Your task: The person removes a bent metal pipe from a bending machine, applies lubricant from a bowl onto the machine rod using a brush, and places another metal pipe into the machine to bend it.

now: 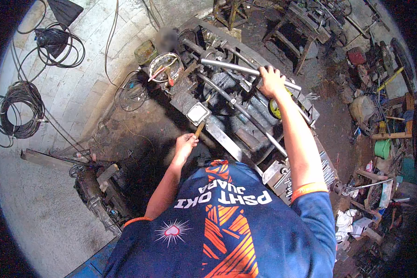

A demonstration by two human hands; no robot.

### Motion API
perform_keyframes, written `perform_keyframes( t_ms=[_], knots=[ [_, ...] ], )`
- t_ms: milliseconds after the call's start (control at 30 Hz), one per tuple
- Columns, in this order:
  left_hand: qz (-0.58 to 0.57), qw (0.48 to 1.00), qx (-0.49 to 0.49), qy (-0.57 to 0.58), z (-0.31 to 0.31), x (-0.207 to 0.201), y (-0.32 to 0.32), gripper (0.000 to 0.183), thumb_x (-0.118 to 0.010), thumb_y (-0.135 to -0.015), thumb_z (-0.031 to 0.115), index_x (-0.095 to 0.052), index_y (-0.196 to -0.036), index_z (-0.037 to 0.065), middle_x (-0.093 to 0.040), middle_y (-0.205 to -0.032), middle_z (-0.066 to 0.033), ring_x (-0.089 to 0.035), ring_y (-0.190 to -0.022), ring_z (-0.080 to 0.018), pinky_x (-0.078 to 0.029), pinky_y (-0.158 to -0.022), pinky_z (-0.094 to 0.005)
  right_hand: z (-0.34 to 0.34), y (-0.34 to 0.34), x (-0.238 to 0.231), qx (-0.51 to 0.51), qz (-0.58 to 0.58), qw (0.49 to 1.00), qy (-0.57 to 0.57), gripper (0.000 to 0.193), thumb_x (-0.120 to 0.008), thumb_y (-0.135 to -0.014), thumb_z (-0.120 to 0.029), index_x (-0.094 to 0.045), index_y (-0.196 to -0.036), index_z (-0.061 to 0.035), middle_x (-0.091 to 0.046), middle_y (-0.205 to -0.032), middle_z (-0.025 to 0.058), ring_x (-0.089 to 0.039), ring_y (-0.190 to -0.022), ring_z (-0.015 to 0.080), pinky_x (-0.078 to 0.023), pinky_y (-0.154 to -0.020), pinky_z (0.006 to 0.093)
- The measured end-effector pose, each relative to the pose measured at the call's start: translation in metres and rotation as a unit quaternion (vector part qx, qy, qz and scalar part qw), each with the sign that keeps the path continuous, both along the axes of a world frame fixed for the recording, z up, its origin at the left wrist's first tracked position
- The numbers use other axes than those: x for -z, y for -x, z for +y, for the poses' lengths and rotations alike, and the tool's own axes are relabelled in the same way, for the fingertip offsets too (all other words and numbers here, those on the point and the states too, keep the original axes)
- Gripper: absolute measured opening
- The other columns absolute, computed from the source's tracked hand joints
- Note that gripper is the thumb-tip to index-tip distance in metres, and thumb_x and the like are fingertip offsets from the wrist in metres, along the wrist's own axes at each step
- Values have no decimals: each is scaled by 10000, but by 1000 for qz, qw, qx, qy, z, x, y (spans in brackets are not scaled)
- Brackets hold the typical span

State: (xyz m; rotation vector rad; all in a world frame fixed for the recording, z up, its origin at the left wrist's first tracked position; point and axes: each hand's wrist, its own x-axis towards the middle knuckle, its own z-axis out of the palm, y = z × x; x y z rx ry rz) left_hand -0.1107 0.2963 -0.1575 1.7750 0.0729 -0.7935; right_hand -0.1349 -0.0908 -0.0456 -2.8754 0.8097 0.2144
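Observation:
Bent over a metal machine bed [224, 143], I have my left hand [185, 145] closed round a short yellowish-brown handle [199, 130]. At the handle's upper end is a pale, square-faced piece [198, 113] with a dark rim; whether the two are joined I cannot tell. My right hand [272, 81] wraps over a long, shiny steel bar [229, 66] lying slantwise across the far part of the machine. Nearer me, a thinner steel rod [250, 116] runs roughly diagonally over the bed. A yellow ring-like part [274, 107] shows beside my right forearm.
A round tub [166, 67] with red-handled tools stands at the machine's far left. Several metal rods and bits [326, 170] lie by my right elbow. Coiled black cable [21, 110] hangs on the left wall. Scrap and a green bucket [382, 148] crowd the right side.

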Motion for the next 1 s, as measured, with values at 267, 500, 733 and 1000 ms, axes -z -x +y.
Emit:
perform_keyframes(
  t_ms=[267, 500, 733, 1000],
  knots=[
    [24, 1000, -2, 3, -3, -5, -2, 318, -586, -912, 141, -575, -1121, -97, -669, -884, -133, -639, -740, -146, -495, -634, -247, -2, 0, 0, -3, -10, 1000, 6, 606, -651, -714, -111, -452, -1283, -176, -421, -1345, 154, -398, -1251, 380, -346, -988, 576],
    [20, 1000, 19, -16, -7, -4, -3, 341, -592, -907, 158, -568, -1141, -90, -671, -883, -125, -627, -722, -140, -486, -626, -250, -3, -4, 2, -11, -14, 999, 27, 608, -655, -708, -107, -461, -1278, -190, -424, -1343, 138, -403, -1248, 363, -352, -974, 585],
    [20, 999, 28, -28, -8, 0, -3, 380, -588, -906, 200, -552, -1182, -58, -669, -893, -84, -609, -728, -118, -466, -637, -236, -4, -8, 6, -7, 3, 999, 32, 621, -633, -728, -97, -445, -1312, -189, -419, -1356, 126, -409, -1253, 346, -338, -991, 605],
    [42, 998, 34, -29, -6, 0, -3, 402, -603, -897, 248, -548, -1194, -17, -669, -916, -49, -604, -732, -98, -452, -633, -230, -5, -2, 8, -10, -8, 1000, 20, 610, -627, -740, -104, -443, -1316, -183, -420, -1356, 142, -396, -1265, 376, -336, -990, 609]
  ],
)
